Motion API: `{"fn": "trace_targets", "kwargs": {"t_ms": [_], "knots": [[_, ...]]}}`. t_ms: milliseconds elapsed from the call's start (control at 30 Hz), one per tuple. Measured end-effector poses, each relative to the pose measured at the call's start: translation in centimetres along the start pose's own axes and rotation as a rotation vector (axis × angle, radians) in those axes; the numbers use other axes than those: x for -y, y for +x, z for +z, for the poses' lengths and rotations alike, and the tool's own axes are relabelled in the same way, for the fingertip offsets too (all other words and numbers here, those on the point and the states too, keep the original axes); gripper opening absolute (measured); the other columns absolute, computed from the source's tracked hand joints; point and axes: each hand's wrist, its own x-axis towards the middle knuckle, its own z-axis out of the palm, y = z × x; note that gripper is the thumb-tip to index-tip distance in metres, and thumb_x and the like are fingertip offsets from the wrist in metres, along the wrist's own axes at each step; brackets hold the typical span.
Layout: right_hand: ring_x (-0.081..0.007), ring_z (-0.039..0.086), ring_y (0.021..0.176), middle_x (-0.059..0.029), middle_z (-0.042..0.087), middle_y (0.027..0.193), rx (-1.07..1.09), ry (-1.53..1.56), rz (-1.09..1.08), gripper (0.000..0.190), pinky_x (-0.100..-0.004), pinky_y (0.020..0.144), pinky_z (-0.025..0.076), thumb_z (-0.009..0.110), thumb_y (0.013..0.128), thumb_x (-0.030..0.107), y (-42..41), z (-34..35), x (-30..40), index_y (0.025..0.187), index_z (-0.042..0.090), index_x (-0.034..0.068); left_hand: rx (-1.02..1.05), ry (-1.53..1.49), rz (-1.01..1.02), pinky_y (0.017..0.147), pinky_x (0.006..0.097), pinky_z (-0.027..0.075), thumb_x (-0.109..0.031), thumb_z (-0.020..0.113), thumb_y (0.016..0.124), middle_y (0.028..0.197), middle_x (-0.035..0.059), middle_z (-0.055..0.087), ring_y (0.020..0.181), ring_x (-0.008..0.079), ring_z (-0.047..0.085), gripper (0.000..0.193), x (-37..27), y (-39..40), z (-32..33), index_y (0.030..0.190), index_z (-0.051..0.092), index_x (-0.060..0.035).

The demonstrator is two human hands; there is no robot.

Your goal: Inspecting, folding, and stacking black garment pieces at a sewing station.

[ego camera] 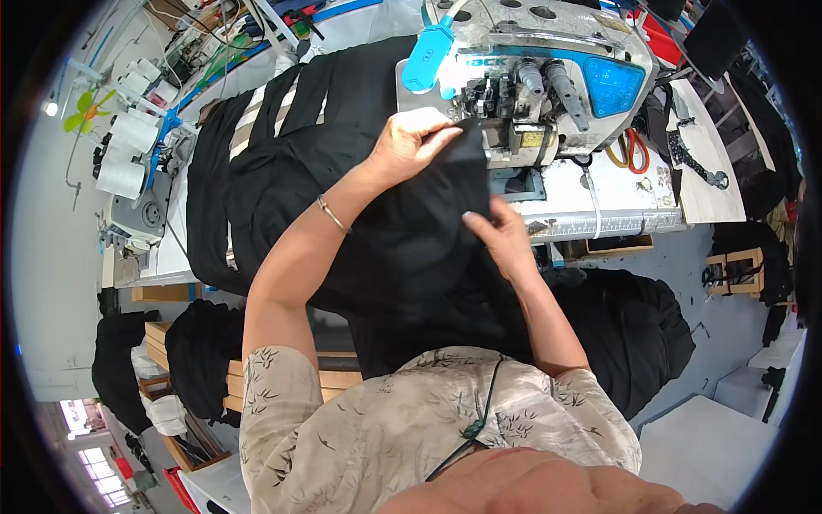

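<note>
Black fabric (pixel 411 238) is spread over the table edge and hangs down towards my lap. My left hand (pixel 417 141) pinches its upper edge between thumb and fingers, just below and left of the needle area of a Jack overlock sewing machine (pixel 552 77). My right hand (pixel 501 234) is at the fabric's right edge, lower down, with the thumb on the cloth and the fingers partly blurred behind it. A blue lamp (pixel 427 58) shines at the left of the machine head.
Orange-handled scissors (pixel 637 152) lie right of the machine, near a ruler strip (pixel 591 225) along the table edge. White thread cones (pixel 122 173) stand at the far left. A heap of black cloth (pixel 623 334) is at my lower right, and wooden frames (pixel 334 379) are below the table.
</note>
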Motion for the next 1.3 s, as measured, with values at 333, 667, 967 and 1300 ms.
{"fn": "trace_targets", "kwargs": {"t_ms": [333, 667, 967, 1300], "knots": [[-0.0089, 0.049, 0.058, -0.0085, 0.056, 0.063, 0.319, -0.379, -0.05, 0.022, -0.0268, 0.055, 0.042, 0.061, 0.09, 0.019, -4.4, 2.5, -2.1, 0.085, 0.063, -0.002, 0.261, -0.06, -0.522, 0.053, 0.0236, 0.035, -0.015, 0.07, 0.079, 0.062, -0.0005, 0.051, 0.059, 0.0049, 0.04, 0.018, 0.5, 0.2, -2.6, 0.078, 0.063, 0.0022], [-0.0204, 0.047, 0.044, -0.0157, 0.052, 0.056, 0.106, -0.342, -0.058, 0.03, -0.0311, 0.046, 0.039, 0.067, 0.085, 0.024, -5.5, 1.9, -1.7, 0.074, 0.061, -0.004, 0.077, 0.751, 0.12, 0.075, 0.0366, 0.04, -0.015, 0.065, 0.078, 0.094, 0.0058, 0.059, 0.088, 0.0265, 0.054, 0.014, -2.6, -1.1, -0.1, 0.089, 0.061, -0.0078], [-0.0073, 0.054, 0.058, -0.0072, 0.062, 0.064, 0.101, -0.396, -0.098, 0.015, -0.0244, 0.053, 0.041, 0.064, 0.086, 0.012, -7.4, 0.2, -0.6, 0.082, 0.064, -0.002, 0.056, 0.436, -0.065, 0.092, 0.0403, 0.038, -0.013, 0.067, 0.076, 0.116, 0.0143, 0.053, 0.108, 0.0312, 0.049, 0.042, -5.1, -3.3, 2.2, 0.115, 0.055, -0.0013], [-0.005, 0.052, 0.076, 0.0003, 0.063, 0.087, 0.062, -0.139, -0.104, 0.014, -0.021, 0.068, 0.042, 0.059, 0.089, 0.008, -5.1, 0.1, -0.5, 0.096, 0.063, -0.003, 0.002, 0.331, -0.01, 0.095, 0.0405, 0.038, -0.016, 0.064, 0.081, 0.115, 0.0186, 0.055, 0.109, 0.0339, 0.05, 0.032, -0.8, -1.6, 1.3, 0.111, 0.062, -0.0044]]}}
